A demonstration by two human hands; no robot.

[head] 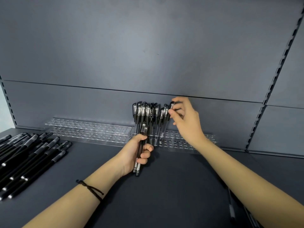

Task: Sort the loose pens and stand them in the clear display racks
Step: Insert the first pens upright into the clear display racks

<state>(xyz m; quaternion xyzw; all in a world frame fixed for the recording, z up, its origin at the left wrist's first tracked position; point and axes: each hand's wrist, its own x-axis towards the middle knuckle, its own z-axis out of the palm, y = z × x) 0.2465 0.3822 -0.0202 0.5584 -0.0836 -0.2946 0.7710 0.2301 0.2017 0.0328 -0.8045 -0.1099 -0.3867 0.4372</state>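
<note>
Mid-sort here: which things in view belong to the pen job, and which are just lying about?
Job: loose pen pile; held pens in left hand; pinched pen in right hand; standing pens; right rack; left rack.
Not the job: wrist cord; blurred dark strap at lower right.

I count 2 clear racks (pixel 87 130), roughly 11 standing pens (pixel 148 112), 2 gripped pens (pixel 143 131) in my left hand (pixel 136 150), 1 pinched pen (pixel 171 105) in my right hand (pixel 185 119); the loose pile (pixel 29 153) is uncountable.
</note>
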